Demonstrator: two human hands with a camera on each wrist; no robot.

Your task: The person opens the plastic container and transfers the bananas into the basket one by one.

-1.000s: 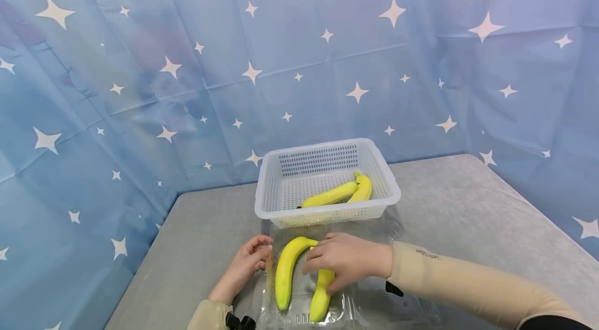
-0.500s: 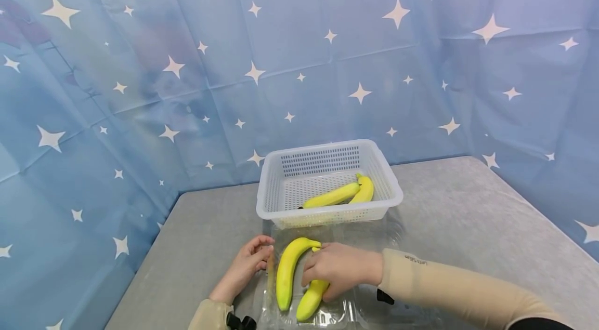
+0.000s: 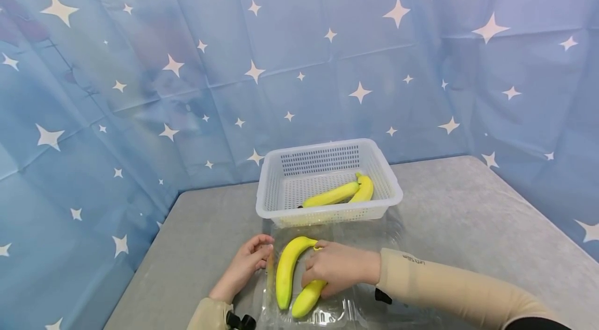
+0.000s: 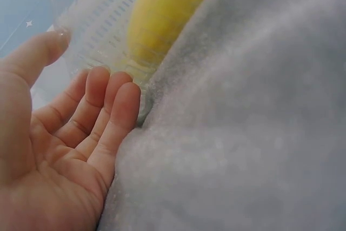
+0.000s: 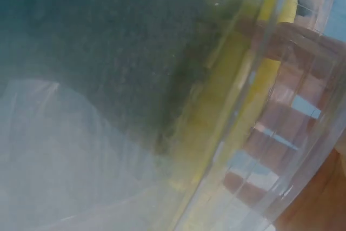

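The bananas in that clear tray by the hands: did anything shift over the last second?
The right hand has swung its banana so the near tip now points left, toward the other banana. The left hand still rests at the clear tray edge; the white basket and its two bananas have not moved.

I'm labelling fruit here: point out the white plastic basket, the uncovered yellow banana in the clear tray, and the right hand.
White plastic basket (image 3: 327,215), head view, near rim.
Uncovered yellow banana (image 3: 286,270), head view, mid-body.
Right hand (image 3: 339,268), head view, back.
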